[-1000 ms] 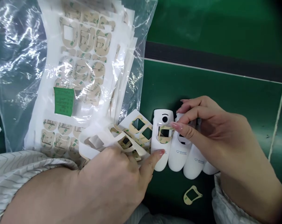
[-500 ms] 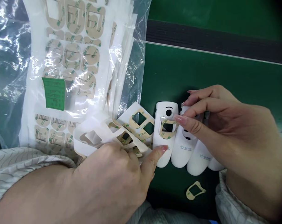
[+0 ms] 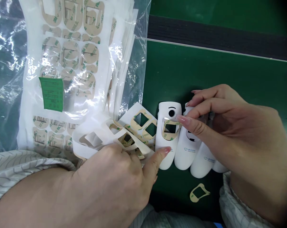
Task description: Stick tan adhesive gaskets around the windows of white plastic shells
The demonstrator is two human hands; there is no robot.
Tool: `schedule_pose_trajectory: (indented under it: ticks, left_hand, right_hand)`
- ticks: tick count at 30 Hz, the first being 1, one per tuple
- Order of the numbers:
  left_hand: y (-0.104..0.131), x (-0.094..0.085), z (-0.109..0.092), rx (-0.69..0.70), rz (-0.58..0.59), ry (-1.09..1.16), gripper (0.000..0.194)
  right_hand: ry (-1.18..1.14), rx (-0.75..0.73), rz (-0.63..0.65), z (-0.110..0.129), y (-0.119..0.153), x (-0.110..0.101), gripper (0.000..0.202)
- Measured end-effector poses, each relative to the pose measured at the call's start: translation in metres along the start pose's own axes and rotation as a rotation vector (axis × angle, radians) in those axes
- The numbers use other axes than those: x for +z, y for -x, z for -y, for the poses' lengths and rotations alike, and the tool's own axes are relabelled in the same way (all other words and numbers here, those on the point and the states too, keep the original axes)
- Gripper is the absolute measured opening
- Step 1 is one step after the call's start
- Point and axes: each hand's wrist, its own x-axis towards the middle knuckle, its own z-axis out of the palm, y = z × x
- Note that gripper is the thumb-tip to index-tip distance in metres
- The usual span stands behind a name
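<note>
A white plastic casing [image 3: 166, 158] with a round black hole lies at the left end of a row of similar casings. On its window sits a tan adhesive sticker [image 3: 166, 134] with green print and a square cutout. My right hand [image 3: 219, 117] has thumb and index finger pinched at the sticker's upper right edge; the other fingers are bent above the neighbouring casing [image 3: 183, 158]. The thumb of my left hand [image 3: 119, 180] presses on the lower part of the first casing. Its other fingers, mostly hidden, curl on a partly peeled sticker sheet [image 3: 105, 125].
A clear plastic bag [image 3: 136, 72] with stacked sticker sheets and a green label [image 3: 52, 94] covers the left side. One loose sticker [image 3: 199, 193] lies on the green table [image 3: 217, 74] in front of the casings. A dark strip [image 3: 217, 38] crosses the back.
The view has shifted slightly, moving the bag a little left in the picture. Both hands keep almost the same pose over the casing and sticker.
</note>
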Motion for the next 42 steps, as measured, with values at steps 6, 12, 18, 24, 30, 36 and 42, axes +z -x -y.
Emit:
schedule_pose_trajectory:
  ticks: [6,12,18,24,30,36,42]
  left_hand:
    - [0.0,0.002,-0.0007,-0.001,-0.008,0.001,0.066]
    - [0.001,0.0013,-0.0008,0.005,-0.001,0.005,0.07]
    - [0.0011,0.0014,0.0007,-0.02,-0.015,0.012,0.067]
    - [0.0009,0.0027,0.0006,-0.011,-0.009,-0.012,0.067]
    - [-0.0002,0.0019,0.0008,-0.013,0.005,-0.001,0.066]
    - [0.001,-0.001,0.0001,0.002,0.039,-0.009,0.067]
    - [-0.001,-0.0004,0.0017,-0.004,0.028,-0.006,0.063]
  right_hand:
    - [0.003,-0.009,-0.015,0.0006,0.0003,0.0021,0.012]
    - [0.008,-0.016,-0.008,0.0003,0.0003,0.0031,0.012]
    - [-0.018,-0.001,0.002,0.002,0.0,0.001,0.012]
    - [-0.087,0.017,0.013,0.0058,-0.0001,-0.0012,0.013]
    - [-0.068,0.005,0.068,0.0036,-0.0018,-0.0051,0.012]
    - [-0.113,-0.01,0.081,-0.0017,-0.0012,-0.0058,0.015]
    - [-0.058,-0.028,0.051,-0.0021,-0.0011,-0.0054,0.014]
